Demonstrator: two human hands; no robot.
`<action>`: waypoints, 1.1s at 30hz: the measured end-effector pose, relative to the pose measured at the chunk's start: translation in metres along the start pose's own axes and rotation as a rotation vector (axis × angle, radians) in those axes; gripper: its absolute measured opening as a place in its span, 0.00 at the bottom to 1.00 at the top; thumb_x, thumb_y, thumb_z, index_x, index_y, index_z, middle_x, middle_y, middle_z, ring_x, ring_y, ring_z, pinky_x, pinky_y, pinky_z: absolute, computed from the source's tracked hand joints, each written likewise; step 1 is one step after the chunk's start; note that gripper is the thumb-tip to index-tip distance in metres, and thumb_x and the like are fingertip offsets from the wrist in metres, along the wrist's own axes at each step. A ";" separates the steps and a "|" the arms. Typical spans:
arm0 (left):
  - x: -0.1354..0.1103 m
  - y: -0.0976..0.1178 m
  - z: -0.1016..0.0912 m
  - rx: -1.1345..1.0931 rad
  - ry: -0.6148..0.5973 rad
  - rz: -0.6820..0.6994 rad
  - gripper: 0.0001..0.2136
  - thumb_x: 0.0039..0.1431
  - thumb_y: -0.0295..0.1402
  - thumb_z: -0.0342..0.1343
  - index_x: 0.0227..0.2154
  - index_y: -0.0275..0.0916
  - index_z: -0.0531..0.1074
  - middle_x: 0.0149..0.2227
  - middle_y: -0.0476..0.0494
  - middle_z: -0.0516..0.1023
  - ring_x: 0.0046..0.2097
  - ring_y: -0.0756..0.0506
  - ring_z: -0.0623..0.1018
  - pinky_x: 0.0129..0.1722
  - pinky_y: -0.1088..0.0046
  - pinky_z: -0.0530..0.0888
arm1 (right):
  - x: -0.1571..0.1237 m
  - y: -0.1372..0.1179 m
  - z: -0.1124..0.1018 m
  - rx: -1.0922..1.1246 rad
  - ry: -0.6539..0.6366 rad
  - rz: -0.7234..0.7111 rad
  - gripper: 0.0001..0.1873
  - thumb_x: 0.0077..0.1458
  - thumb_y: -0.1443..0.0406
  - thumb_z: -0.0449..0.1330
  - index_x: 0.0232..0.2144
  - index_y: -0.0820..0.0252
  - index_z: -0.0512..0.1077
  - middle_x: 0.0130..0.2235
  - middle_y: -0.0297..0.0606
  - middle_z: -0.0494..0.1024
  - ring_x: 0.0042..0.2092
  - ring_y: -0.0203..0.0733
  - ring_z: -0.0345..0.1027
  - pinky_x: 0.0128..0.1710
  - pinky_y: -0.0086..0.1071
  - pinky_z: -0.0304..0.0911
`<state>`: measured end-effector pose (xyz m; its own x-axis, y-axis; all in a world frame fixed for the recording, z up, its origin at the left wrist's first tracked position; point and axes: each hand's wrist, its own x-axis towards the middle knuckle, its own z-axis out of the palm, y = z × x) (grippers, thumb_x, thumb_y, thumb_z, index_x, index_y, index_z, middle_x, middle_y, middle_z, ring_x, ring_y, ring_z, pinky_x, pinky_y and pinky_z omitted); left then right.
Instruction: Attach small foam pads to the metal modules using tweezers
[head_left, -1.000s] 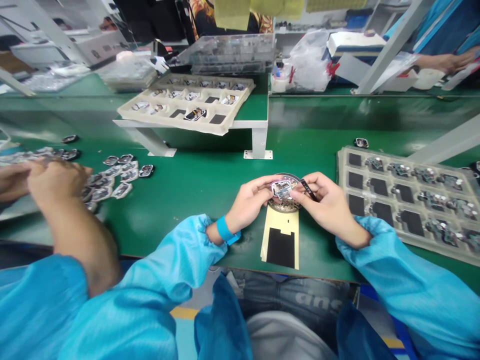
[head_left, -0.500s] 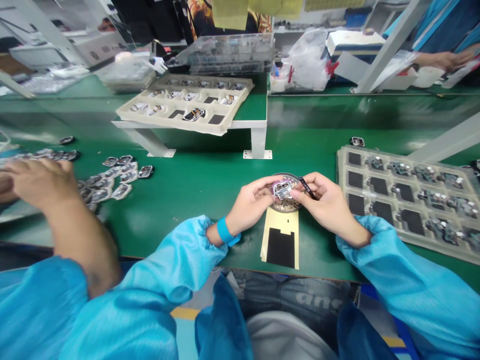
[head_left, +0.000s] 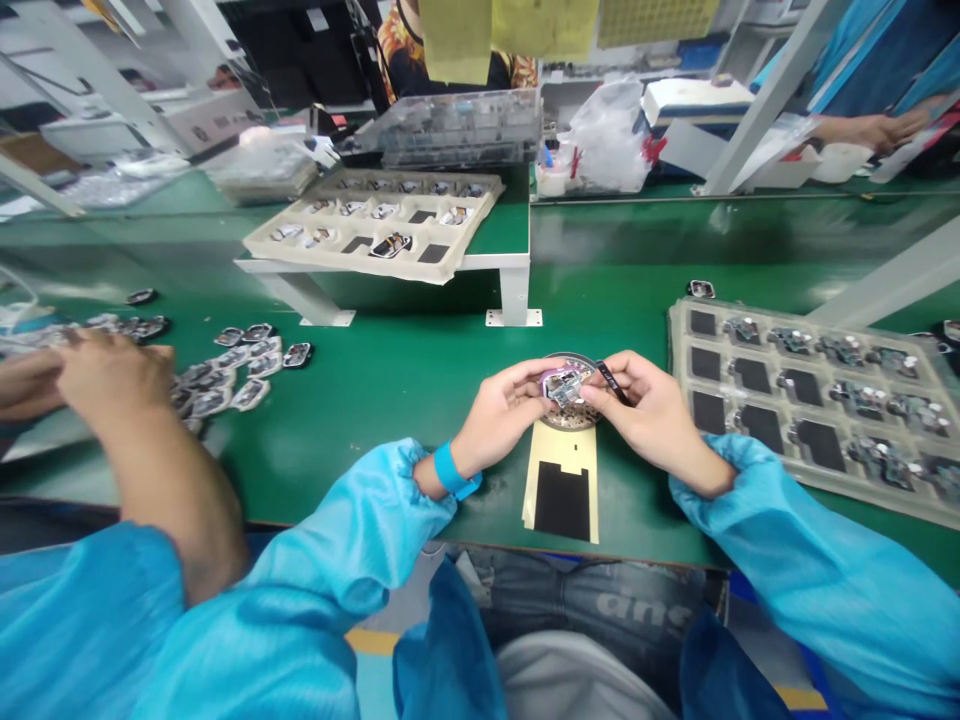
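My left hand (head_left: 499, 412) pinches a small watch-like housing with an exposed circuit board (head_left: 562, 385) above a round metal dish (head_left: 577, 412) on the green bench. My right hand (head_left: 651, 410) is closed beside it, its fingertips on the housing and gripping a thin black strip (head_left: 616, 380). Below the dish lies a cream backing sheet with a black rectangle (head_left: 562, 492). Both my sleeves are blue, with a blue band on the left wrist.
A tray of parts and black pads (head_left: 817, 395) lies at right. A cream tray (head_left: 379, 225) sits on a raised white stand behind. Loose housings (head_left: 225, 365) are scattered at left, where another person's hands (head_left: 97, 375) work. Bags and boxes stand at the back.
My hands hold nearly the same pose over the dish. The view has tilted slightly, and the other person's hands at left have shifted a little.
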<state>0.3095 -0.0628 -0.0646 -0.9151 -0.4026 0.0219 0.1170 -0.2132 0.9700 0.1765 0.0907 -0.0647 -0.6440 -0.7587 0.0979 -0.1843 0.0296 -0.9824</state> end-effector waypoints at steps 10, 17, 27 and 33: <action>-0.001 0.000 0.000 0.076 0.021 0.030 0.15 0.59 0.33 0.64 0.48 0.36 0.79 0.52 0.37 0.81 0.52 0.42 0.79 0.54 0.67 0.76 | 0.000 0.000 0.000 -0.021 -0.001 -0.010 0.19 0.53 0.54 0.71 0.37 0.60 0.70 0.36 0.39 0.82 0.37 0.39 0.77 0.37 0.30 0.73; -0.001 0.003 0.001 0.208 0.087 0.046 0.14 0.65 0.40 0.60 0.47 0.39 0.82 0.48 0.40 0.82 0.44 0.45 0.79 0.48 0.69 0.76 | 0.001 0.001 -0.002 -0.003 -0.039 0.000 0.17 0.54 0.56 0.70 0.37 0.60 0.70 0.36 0.37 0.81 0.36 0.38 0.77 0.37 0.29 0.72; 0.001 0.003 -0.003 0.271 0.109 0.042 0.16 0.65 0.42 0.59 0.49 0.39 0.81 0.45 0.41 0.82 0.30 0.52 0.71 0.31 0.75 0.70 | 0.001 0.000 -0.004 -0.027 -0.059 -0.073 0.15 0.55 0.57 0.69 0.36 0.60 0.71 0.36 0.37 0.80 0.36 0.36 0.76 0.38 0.30 0.74; 0.003 -0.004 -0.003 0.179 0.071 -0.016 0.17 0.60 0.38 0.65 0.49 0.36 0.79 0.43 0.40 0.82 0.35 0.51 0.77 0.34 0.77 0.74 | -0.006 -0.018 -0.013 -0.003 -0.253 -0.134 0.13 0.56 0.59 0.68 0.35 0.60 0.70 0.34 0.37 0.79 0.34 0.35 0.76 0.36 0.29 0.75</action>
<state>0.3080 -0.0660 -0.0695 -0.8858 -0.4640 -0.0051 0.0261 -0.0610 0.9978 0.1738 0.1027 -0.0458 -0.4080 -0.8942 0.1841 -0.2578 -0.0806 -0.9628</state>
